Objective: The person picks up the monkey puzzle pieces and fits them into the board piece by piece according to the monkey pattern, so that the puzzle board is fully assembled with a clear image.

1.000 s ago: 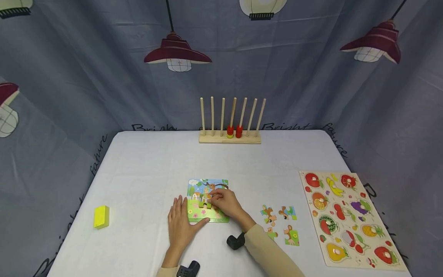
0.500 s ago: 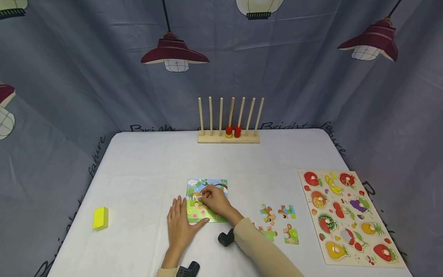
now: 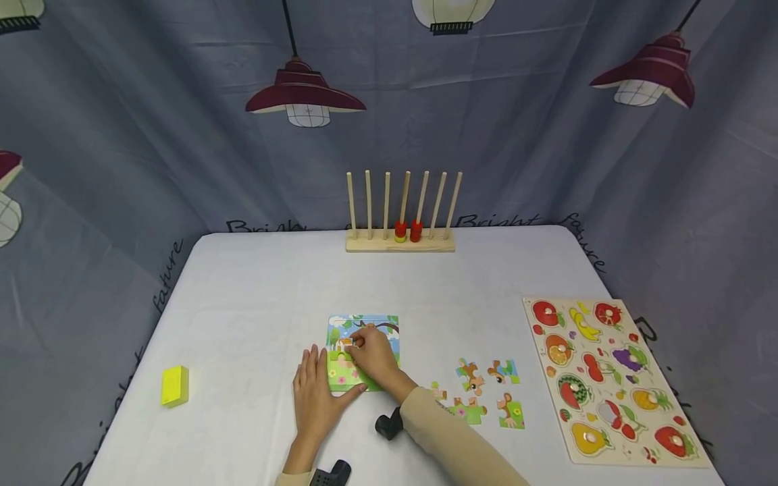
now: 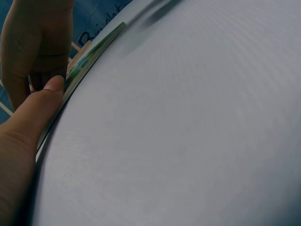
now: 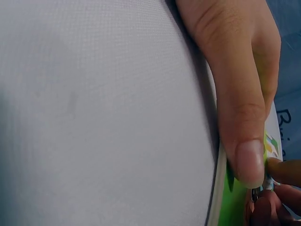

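The right hand [image 3: 373, 354] partly hides the puzzle [image 3: 340, 380].

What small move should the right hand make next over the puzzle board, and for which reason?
The right hand should probably press down gently at its fingertips, to seat any piece there: its fingers are bent together at the puzzle board, while the left hand lies against the board's left edge, seemingly steadying it. Whether a piece is pinched is hidden.
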Demonstrator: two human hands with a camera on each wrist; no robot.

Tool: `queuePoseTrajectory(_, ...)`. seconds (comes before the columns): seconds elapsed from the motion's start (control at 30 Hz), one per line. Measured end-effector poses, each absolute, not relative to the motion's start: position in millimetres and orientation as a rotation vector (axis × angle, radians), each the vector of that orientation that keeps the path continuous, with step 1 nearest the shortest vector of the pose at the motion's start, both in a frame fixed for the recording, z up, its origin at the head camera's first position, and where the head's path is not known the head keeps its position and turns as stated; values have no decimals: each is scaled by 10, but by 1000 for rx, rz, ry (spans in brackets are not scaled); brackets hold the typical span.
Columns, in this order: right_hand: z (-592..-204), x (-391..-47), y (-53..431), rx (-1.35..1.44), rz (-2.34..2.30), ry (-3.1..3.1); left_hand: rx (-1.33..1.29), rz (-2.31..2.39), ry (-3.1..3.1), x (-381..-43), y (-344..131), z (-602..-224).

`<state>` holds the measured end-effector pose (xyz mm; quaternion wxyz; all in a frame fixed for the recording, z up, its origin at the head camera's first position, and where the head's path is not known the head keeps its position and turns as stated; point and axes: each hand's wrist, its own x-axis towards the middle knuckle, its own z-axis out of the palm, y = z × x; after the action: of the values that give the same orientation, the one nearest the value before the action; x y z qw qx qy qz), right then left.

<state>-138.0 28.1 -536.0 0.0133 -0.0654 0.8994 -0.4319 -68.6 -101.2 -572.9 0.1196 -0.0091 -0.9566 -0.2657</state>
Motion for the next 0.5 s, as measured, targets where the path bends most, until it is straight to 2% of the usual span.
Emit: queuePoseTrajectory(0.5, -5437, -1267, 243, -246, -1313, 2965, -38, -767, -2795, -683, -1015, -5743)
